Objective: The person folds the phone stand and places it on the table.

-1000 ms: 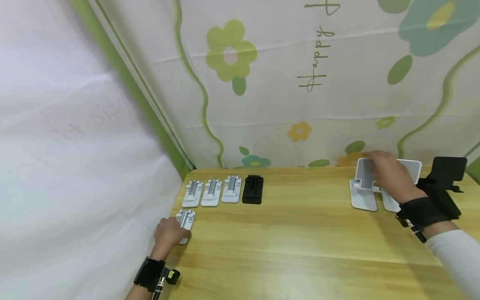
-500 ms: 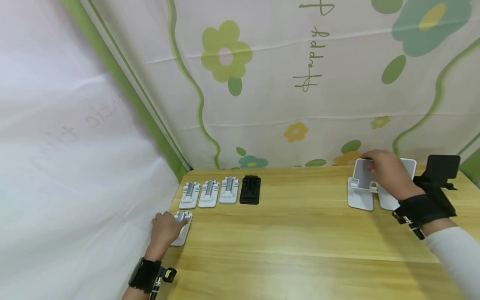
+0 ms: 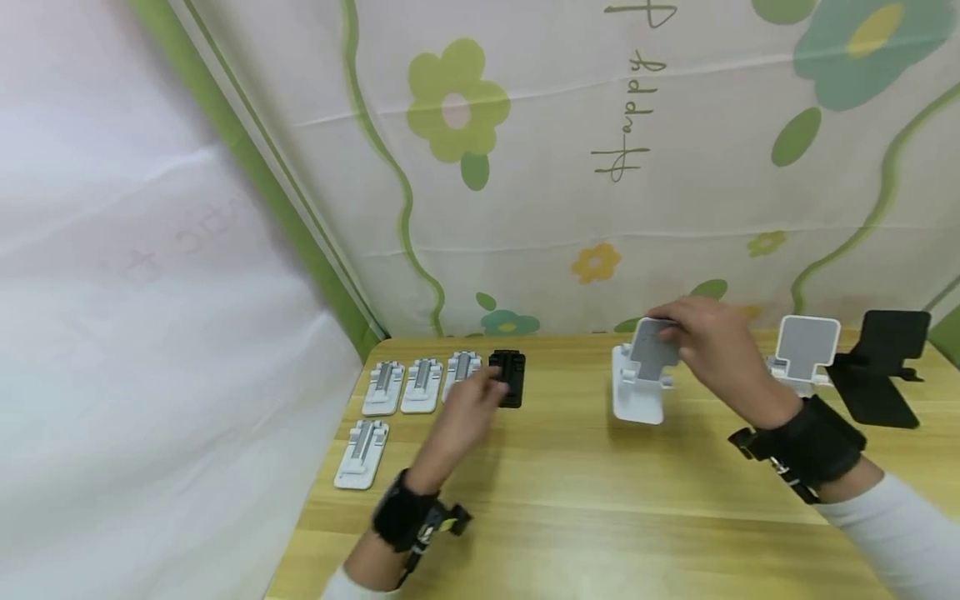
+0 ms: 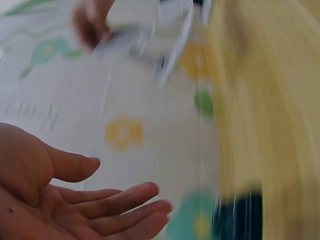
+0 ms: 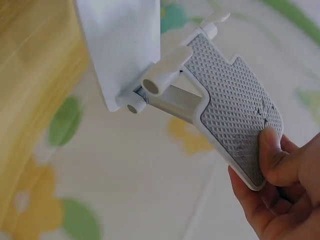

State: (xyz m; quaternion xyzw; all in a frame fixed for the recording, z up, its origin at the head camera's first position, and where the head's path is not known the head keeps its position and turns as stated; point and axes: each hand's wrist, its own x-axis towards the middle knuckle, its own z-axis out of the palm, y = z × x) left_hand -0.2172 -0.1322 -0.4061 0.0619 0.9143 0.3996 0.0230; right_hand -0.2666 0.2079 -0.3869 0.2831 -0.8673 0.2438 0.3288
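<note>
My right hand [image 3: 708,342] pinches an unfolded white phone stand [image 3: 637,392] by the top of its backrest, thumb on the grey textured pad [image 5: 235,100]. The stand's base is over the right-centre of the table, and a shadow lies beneath it. My left hand [image 3: 467,412] is in front of the back row of folded phone stands, nearest the black folded phone stand [image 3: 513,379] and a white folded phone stand [image 3: 462,367], partly covering both. In the left wrist view its fingers [image 4: 125,197] are loosely extended with nothing between them.
Other white folded stands [image 3: 383,387] line the back left, with one white folded stand [image 3: 362,454] in front of them. At right stand an unfolded white stand [image 3: 808,346] and an unfolded black stand [image 3: 888,350]. A printed curtain [image 3: 540,192] hangs behind the wooden table [image 3: 585,500].
My left hand has left the front white folded stand and moved right, toward the black one. My right hand has carried the unfolded white stand left, away from the other unfolded stands.
</note>
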